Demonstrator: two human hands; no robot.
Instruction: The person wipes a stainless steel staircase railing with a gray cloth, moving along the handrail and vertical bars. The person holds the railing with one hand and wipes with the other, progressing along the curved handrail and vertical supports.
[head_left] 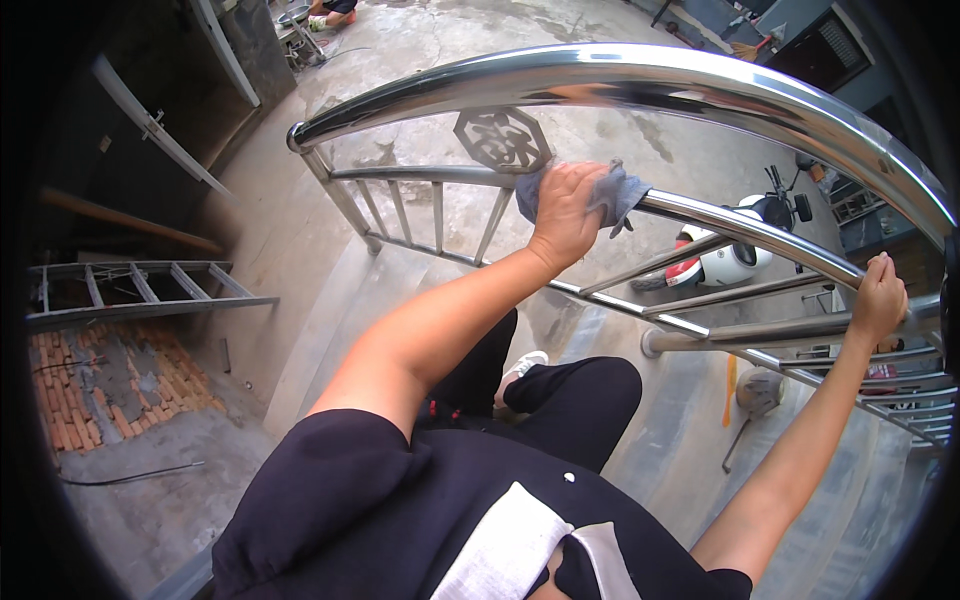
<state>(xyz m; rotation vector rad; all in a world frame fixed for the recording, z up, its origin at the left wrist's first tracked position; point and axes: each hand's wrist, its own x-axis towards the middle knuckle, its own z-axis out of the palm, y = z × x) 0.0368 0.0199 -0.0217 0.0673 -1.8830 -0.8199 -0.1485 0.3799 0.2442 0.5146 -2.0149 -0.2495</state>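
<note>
A shiny metal railing [620, 75] curves across in front of me, with a thinner rail below its thick top tube. My left hand [568, 212] is closed over a grey-blue cloth [622, 192], pressing it around that lower rail [710, 215]. Just beyond the cloth, an octagonal metal ornament [502, 140] is fixed between the two rails. Farther right, my right hand [880, 300] is wrapped round the same lower rail, its fingers partly hidden behind it.
Pale steps [650, 440] lie under me. Beyond the railing stands a white and red scooter [735, 255]. At left are a metal ladder [150, 285] and stacked bricks [90, 400]. A rounded grey object [760, 392] rests on the steps at right. Another person [332, 12] is partly visible far off.
</note>
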